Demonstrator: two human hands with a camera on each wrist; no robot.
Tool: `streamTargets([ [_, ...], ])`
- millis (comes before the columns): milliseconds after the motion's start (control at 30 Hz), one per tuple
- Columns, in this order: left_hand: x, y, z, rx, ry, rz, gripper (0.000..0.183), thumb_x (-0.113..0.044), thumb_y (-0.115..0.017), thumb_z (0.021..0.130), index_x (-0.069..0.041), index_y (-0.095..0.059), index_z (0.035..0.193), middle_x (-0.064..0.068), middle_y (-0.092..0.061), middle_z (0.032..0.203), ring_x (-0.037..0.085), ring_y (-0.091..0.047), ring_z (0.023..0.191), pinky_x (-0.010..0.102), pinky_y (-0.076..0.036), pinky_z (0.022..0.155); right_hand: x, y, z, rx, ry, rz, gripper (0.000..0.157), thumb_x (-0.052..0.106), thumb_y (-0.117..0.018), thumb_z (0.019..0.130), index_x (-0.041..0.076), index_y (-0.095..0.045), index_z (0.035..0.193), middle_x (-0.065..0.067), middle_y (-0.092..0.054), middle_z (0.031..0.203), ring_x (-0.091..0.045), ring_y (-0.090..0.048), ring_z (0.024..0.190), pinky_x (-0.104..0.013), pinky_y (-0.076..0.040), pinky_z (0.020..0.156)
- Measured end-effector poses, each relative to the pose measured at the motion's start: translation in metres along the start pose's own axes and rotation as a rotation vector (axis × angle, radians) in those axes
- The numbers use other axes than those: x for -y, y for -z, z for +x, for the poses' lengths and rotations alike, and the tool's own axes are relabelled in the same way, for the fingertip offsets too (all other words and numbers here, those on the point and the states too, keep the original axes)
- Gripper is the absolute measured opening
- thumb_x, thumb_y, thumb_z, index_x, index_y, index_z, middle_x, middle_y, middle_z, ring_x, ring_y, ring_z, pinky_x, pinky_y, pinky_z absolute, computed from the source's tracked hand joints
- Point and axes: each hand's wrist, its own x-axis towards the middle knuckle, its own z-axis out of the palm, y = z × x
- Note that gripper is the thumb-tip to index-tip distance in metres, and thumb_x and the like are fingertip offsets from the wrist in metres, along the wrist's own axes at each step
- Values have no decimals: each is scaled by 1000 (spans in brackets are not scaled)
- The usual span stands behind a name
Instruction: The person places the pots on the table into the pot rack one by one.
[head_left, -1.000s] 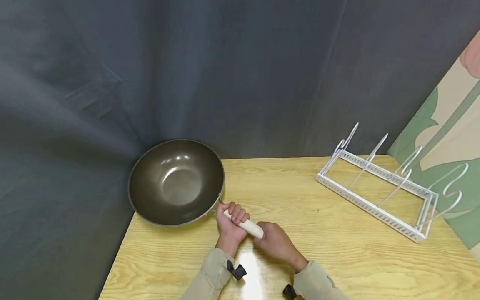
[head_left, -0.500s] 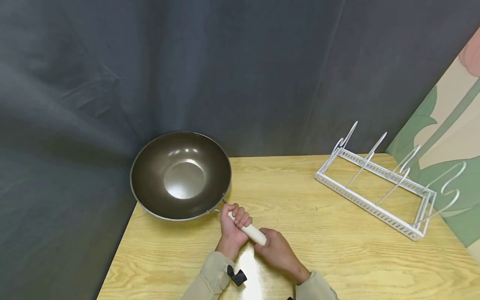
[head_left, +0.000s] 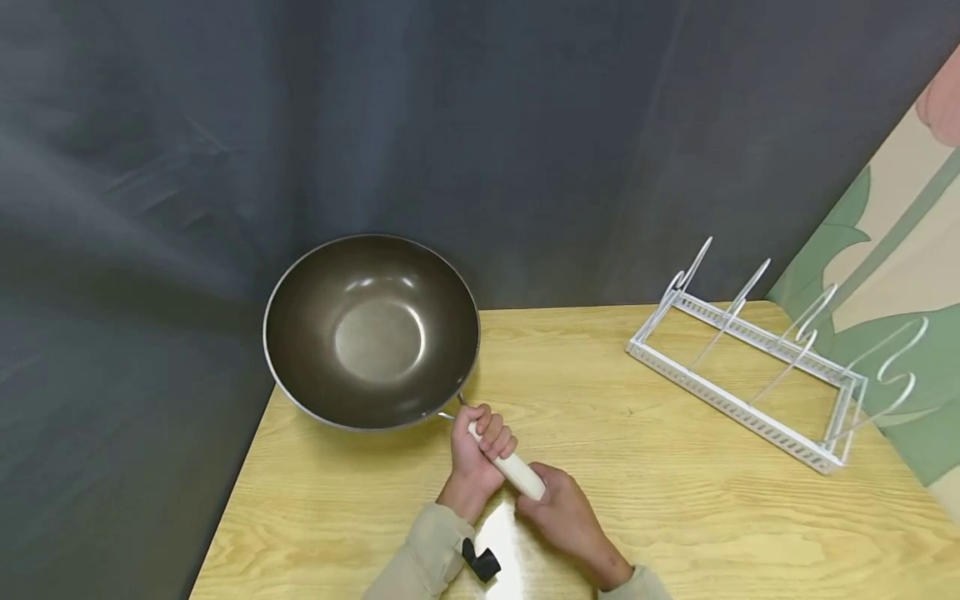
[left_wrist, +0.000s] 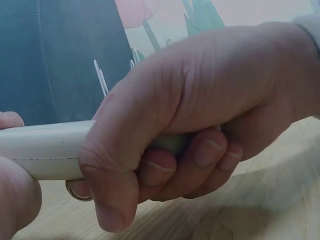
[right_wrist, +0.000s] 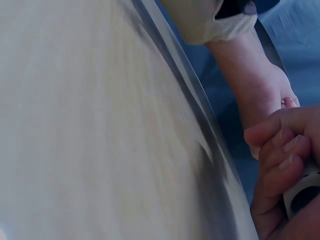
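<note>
A wide dark-brown wok (head_left: 307, 333) hangs at the left of the head view, its inside facing up toward the camera and its rim overlapping the dark curtain. Its pale handle (head_left: 519, 475) slants down to the right. Close to the bowl, my left hand (head_left: 480, 450) grips the handle with fingers curled over it. Further down, my right hand (head_left: 564, 512) holds the handle's end. In the left wrist view the right hand (left_wrist: 165, 115) has its thumb and fingers wrapped around the handle (left_wrist: 50, 150). The end of the handle (right_wrist: 302, 192) pokes out of the right hand in the right wrist view.
A white metal rack (head_left: 738, 408) with several upright curved wire dividers stands on the wooden table (head_left: 600, 400) at the right. Behind runs a dark curtain (head_left: 510, 150), also along the left side. A flower-patterned wall (head_left: 892, 275) borders the right.
The wok has risen and come nearer the head camera, moving slightly up and right in the view. Both hands have shifted a little right and down, still holding the handle.
</note>
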Motion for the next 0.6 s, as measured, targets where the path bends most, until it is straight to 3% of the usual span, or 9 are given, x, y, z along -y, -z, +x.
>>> streamTargets([
  [267, 0, -4, 2, 104, 54, 80, 33, -18, -27, 91, -19, -31, 58, -9, -29, 44, 4, -28, 36, 18, -26, 40, 0, -9, -8, -71, -34, 87, 16, 5, -70, 70, 8, -65, 84, 2, -48, 64, -13, -46, 59, -24, -38, 52],
  [600, 7, -18, 1, 104, 72, 159, 34, -7, -24, 90, -20, -30, 60, -10, -29, 43, 2, -27, 35, 17, -24, 38, -6, -9, -14, -75, -68, 227, 17, 2, -70, 71, 6, -64, 87, -1, -51, 68, -16, -48, 64, -26, -40, 56],
])
